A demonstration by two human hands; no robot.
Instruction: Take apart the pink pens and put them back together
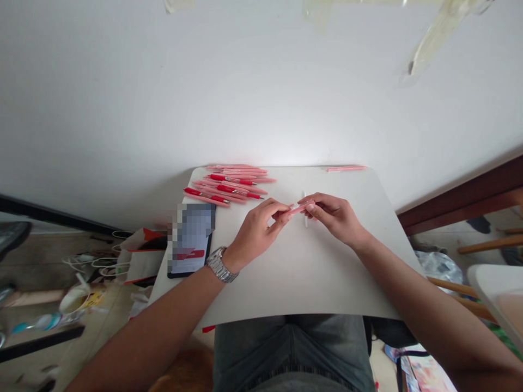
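Left to right on the table: a phone is lying near the left edge, probably so that its screen is facing the person. Pink and red pens are lying behind it in a heap, roughly parallel, perhaps for compactness. The left hand is pinching the near end of 1 pink pen above the table; the right hand is pinching its other end, 2 narrow grips presumably giving steadier control. Below, a pale rod is lying partly hidden. More pink pens are lying at the back right, apart from the heap.

Containers, on the floor: a cup and a box are standing at left, their contents showing unclearly.
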